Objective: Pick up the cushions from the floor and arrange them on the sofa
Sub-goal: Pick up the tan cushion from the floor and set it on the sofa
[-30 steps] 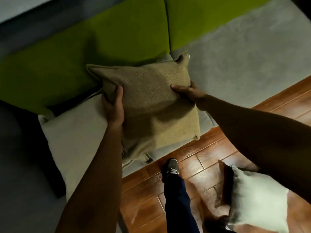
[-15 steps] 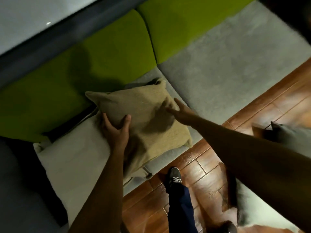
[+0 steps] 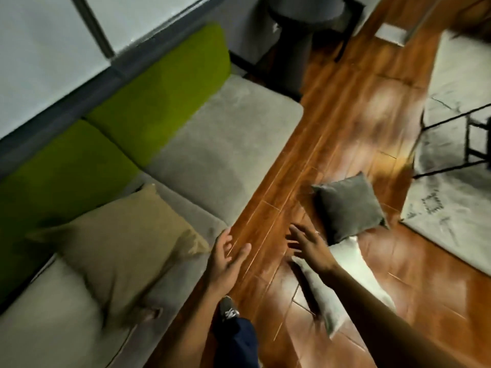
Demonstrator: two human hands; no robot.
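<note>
A tan cushion (image 3: pixel 125 240) lies on the grey sofa seat (image 3: pixel 225 134), partly over a pale cushion (image 3: pixel 53 309) at the lower left. On the wooden floor rest a dark grey cushion (image 3: pixel 350 205) and, partly under it, a white cushion (image 3: pixel 353 280). My left hand (image 3: pixel 228 258) hovers open over the sofa's front edge, holding nothing. My right hand (image 3: pixel 308 245) is open above the floor, just left of the grey cushion and over the white one's near end. Its arm hides part of the white cushion.
Green back cushions (image 3: pixel 148 102) line the sofa's rear. A pale rug (image 3: pixel 457 208) with a black metal frame (image 3: pixel 467 144) covers the floor at right. A dark round table (image 3: pixel 300 30) stands past the sofa's end. My shoe (image 3: pixel 228 312) is near the sofa's edge.
Both hands have let go of the tan cushion, which stays on the sofa. They have swung right over the floor, and the view has turned toward the grey and white cushions.
</note>
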